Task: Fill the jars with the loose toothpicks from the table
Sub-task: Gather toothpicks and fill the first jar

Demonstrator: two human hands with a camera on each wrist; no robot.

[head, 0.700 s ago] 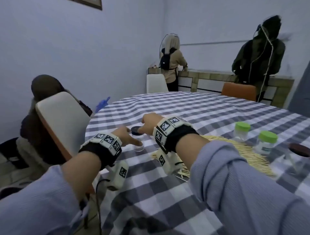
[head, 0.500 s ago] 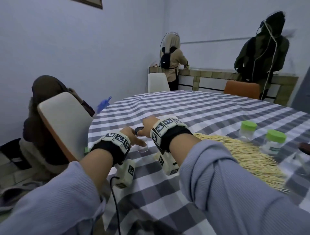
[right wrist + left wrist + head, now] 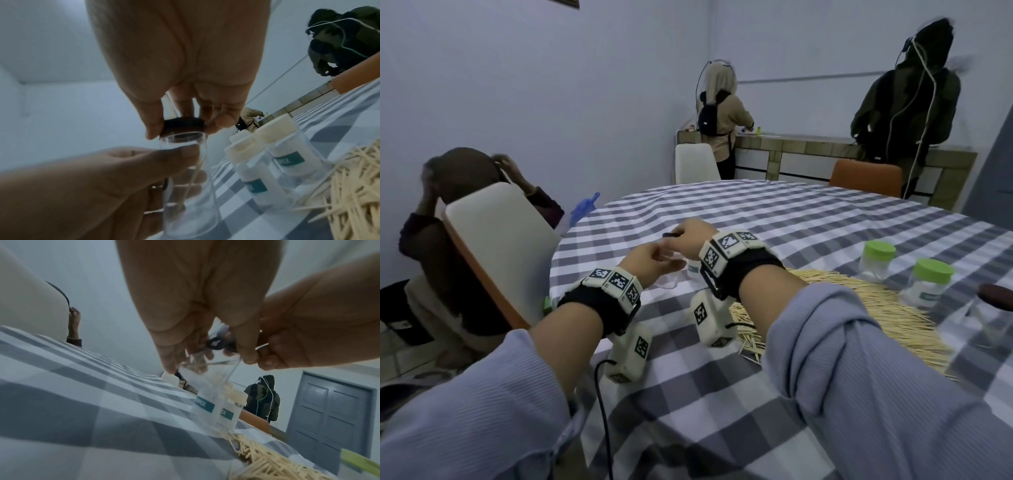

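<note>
While left hand [image 3: 115,175] grips jar [image 3: 191,186] | right fingers [image 3: 153,125] pinch lid [image 3: 183,125], now lifted off.

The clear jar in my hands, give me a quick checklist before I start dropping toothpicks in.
1. Lid off: ok. The right hand pinches the black lid just above the jar rim.
2. Jar held: ok. The left hand grips its side.
3. Jar upright: ok in the right wrist view.
4. Jar room: ok. Only about one toothpick inside.
5. Toothpick pile within reach: ok, beside the right wrist.
6. Free hand for picking: not ok. Both are busy; set the lid down first.
</note>
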